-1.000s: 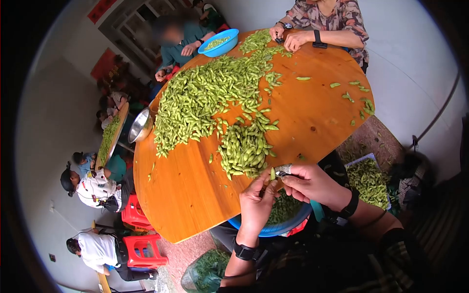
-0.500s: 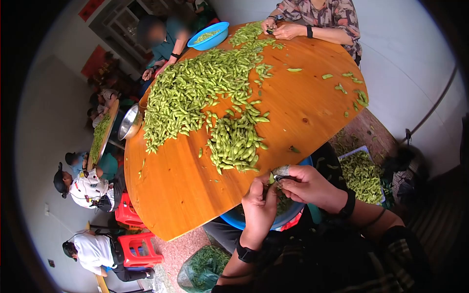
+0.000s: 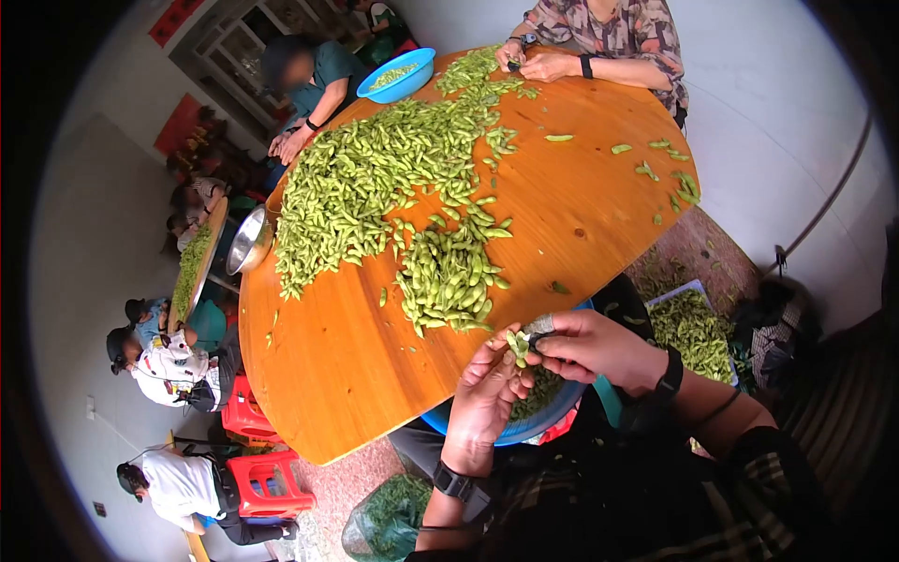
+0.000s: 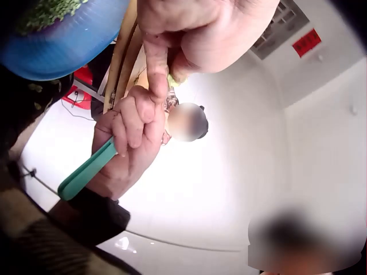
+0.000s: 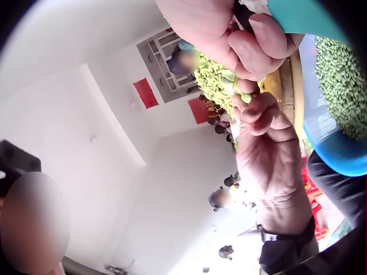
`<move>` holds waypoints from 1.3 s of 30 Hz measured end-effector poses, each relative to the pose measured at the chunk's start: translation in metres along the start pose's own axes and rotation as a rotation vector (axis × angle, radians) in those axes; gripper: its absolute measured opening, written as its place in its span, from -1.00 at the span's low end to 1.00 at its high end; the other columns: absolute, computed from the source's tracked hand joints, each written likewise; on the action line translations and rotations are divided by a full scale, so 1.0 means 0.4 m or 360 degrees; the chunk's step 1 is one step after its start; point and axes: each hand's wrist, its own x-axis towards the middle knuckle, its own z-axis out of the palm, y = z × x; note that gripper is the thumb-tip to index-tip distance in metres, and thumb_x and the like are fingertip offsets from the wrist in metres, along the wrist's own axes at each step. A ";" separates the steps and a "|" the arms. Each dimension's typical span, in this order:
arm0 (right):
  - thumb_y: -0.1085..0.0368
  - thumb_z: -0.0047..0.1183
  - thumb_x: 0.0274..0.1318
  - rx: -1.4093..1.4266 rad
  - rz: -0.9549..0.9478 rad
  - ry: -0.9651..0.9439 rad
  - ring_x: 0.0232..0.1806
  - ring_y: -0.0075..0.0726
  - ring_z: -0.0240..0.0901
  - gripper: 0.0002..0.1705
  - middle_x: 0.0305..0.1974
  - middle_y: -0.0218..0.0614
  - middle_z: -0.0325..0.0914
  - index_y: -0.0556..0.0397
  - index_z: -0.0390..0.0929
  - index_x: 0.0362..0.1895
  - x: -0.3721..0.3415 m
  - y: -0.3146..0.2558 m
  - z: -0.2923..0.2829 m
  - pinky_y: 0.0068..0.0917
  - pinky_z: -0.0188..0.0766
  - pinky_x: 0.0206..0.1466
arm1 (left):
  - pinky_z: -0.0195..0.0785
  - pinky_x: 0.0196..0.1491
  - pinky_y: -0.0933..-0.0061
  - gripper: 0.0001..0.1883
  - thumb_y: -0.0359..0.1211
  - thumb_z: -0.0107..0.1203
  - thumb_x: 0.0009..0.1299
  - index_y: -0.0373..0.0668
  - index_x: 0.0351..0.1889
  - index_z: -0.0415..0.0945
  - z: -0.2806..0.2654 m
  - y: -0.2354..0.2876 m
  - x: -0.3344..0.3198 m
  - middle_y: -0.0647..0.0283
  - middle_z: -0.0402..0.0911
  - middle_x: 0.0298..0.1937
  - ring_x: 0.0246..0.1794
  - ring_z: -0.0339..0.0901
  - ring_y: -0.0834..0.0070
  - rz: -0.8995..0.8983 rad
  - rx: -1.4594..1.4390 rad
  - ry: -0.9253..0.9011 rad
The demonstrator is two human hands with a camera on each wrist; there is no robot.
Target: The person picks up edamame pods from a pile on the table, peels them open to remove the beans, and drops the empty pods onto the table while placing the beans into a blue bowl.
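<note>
Between my left thumb and fingertips (image 3: 482, 403) I pinch a green soybean pod (image 3: 519, 346), which looks split, with a pale inside showing. My right hand (image 3: 599, 348) meets it from the other side, its fingertips right at the pod. That hand grips a tool with a teal handle (image 4: 86, 172); the working end is hidden by the fingers. A grey wrap (image 3: 540, 323) covers a right fingertip. Below both hands, a blue basin (image 5: 338, 163) holds green shelled beans (image 5: 344, 86). A small heap of pods (image 3: 449, 281) lies on the table just beyond my hands.
A large pod pile (image 3: 375, 178) covers the far left of the wooden table (image 3: 337, 384). A metal bowl (image 3: 248, 239) and another blue basin (image 3: 412, 86) stand along its edge. A crate of pods (image 3: 693, 332) sits at right, a green bag (image 3: 389, 520) below. Other people sit around.
The pod between my fingers was whole and upright a second ago; now it appears opened. My left fingers have turned and spread. The head view has shifted slightly.
</note>
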 end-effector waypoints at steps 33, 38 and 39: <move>0.36 0.08 0.22 -0.0433 -0.0349 0.0410 -0.52 -0.74 0.20 -0.79 -0.56 -0.53 0.36 0.14 0.38 -0.44 0.056 0.066 0.054 -0.59 0.17 -0.54 | 0.37 0.01 0.08 -0.29 -0.19 -0.01 0.45 -0.36 0.42 -0.05 0.029 -0.039 -0.012 -0.20 0.26 0.07 0.00 0.41 -0.17 0.0662 0.2095 0.0160; 0.39 0.05 0.23 -0.0529 -0.0472 0.0351 -0.50 -0.74 0.27 -0.90 -0.50 -0.54 0.42 0.16 0.46 -0.30 0.067 0.075 0.067 -0.65 0.22 -0.50 | 0.33 0.09 0.16 -0.40 -0.20 -0.09 0.51 -0.36 0.37 0.02 -0.010 -0.067 -0.015 -0.16 0.32 0.05 0.01 0.41 -0.10 0.0692 0.1883 0.0112; 0.40 0.04 0.25 -0.0512 -0.0490 0.0323 -0.50 -0.75 0.27 -0.93 -0.47 -0.56 0.42 0.14 0.46 -0.26 0.068 0.070 0.073 -0.68 0.20 -0.50 | 0.31 0.10 0.21 -0.46 -0.21 -0.13 0.54 -0.35 0.35 0.06 -0.017 -0.071 -0.017 -0.11 0.36 0.03 0.01 0.43 -0.02 0.0618 0.1715 0.0086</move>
